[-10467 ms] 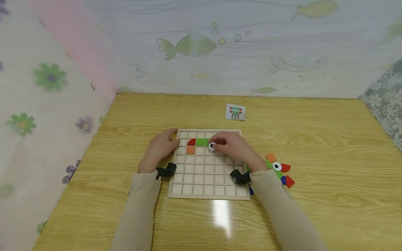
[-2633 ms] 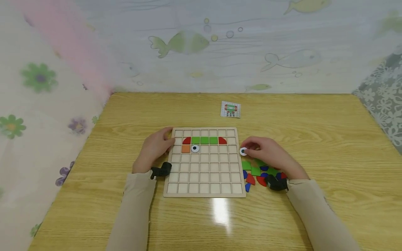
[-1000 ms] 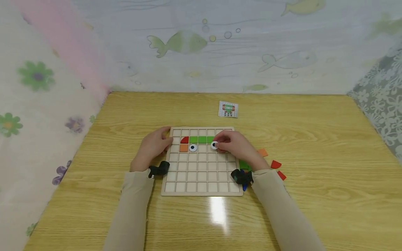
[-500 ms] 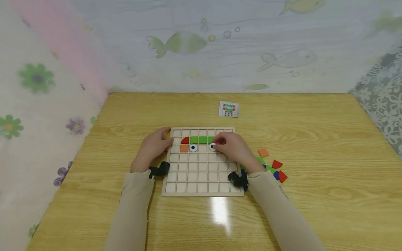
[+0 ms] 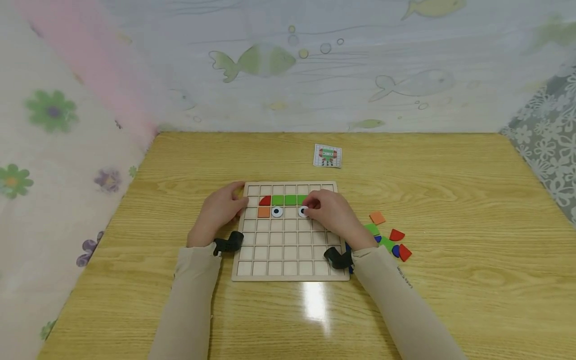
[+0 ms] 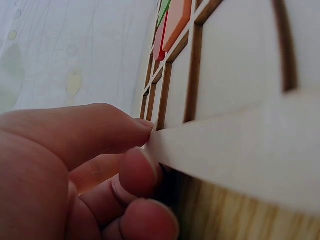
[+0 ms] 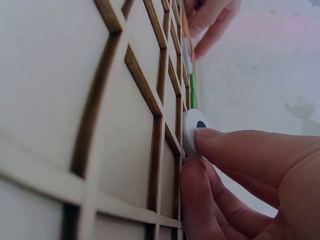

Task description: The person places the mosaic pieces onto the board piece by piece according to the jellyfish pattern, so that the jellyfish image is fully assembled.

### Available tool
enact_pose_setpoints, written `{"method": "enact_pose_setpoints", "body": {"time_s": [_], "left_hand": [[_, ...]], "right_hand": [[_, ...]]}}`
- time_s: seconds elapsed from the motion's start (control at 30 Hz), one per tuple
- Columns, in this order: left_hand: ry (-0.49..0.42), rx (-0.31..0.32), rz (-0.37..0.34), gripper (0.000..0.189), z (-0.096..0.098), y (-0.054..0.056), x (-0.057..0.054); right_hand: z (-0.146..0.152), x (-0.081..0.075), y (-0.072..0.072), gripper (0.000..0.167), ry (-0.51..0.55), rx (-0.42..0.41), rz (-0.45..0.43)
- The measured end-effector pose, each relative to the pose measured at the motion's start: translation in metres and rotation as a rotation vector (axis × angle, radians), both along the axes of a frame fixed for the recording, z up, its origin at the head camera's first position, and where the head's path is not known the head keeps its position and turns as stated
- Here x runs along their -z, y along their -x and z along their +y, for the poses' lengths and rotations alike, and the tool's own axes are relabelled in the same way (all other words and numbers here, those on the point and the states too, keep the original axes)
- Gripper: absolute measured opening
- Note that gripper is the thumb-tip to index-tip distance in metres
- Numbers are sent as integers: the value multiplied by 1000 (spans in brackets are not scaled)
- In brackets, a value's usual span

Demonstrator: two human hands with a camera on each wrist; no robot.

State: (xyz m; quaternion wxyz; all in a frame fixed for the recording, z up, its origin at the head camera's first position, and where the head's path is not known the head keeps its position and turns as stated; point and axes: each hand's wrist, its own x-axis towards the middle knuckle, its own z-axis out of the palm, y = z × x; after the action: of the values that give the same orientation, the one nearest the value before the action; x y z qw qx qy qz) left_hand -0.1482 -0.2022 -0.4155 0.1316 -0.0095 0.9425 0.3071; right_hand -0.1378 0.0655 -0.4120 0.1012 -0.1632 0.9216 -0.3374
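A round white eye tile (image 5: 302,211) with a black pupil is pinched between thumb and finger of my right hand (image 5: 333,210). In the right wrist view the eye tile (image 7: 191,132) stands at the grid ribs. Below the green square tiles (image 5: 290,200), it sits over the second filled row of the wooden grid board (image 5: 290,254). Another eye tile (image 5: 277,211) lies in a cell beside an orange square tile (image 5: 263,212), under a red quarter-round tile (image 5: 265,200). My left hand (image 5: 220,210) holds the board's left edge near its far corner, thumb at the rim (image 6: 162,142).
Loose tiles lie right of the board, partly hidden by my right arm: an orange square (image 5: 377,218), red quarter-rounds (image 5: 396,234), green squares (image 5: 371,230) and blue pieces (image 5: 396,251). A small pattern card (image 5: 327,156) lies beyond the board on the wooden table (image 5: 450,210).
Since the first frame, one eye tile was set on the board. My right hand then carried the second from the right side onto the board and shifted it slightly left. My left hand stayed.
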Motion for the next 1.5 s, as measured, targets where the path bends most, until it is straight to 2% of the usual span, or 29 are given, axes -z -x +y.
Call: {"method": "enact_pose_setpoints", "body": {"time_s": [0.3,0.5,0.63,0.73,0.87,1.03,1.2,1.5], "left_hand": [[-4,-3,5,54,0,0,0],[-1,4,3,55,-1,1,2],[5,0,9,54,-2,1,1],[9,-4,17,54,-2,0,2],[12,2,25,53,-1,1,5],[17,6,36,53,-2,1,6],[15,7,35,53,-4,2,7],[12,11,43,52,-2,3,7]], "right_hand": [[0,0,1,10,-1,1,23],[4,1,4,16,51,17,-35],[10,-2,7,21,91,-15,-68],[16,-5,8,23,120,-27,-84],[26,-12,7,24,161,-2,-131],[36,-18,5,25,135,1,-117],[45,-16,4,26,131,-24,-108],[58,-13,5,26,84,-6,-106]]}}
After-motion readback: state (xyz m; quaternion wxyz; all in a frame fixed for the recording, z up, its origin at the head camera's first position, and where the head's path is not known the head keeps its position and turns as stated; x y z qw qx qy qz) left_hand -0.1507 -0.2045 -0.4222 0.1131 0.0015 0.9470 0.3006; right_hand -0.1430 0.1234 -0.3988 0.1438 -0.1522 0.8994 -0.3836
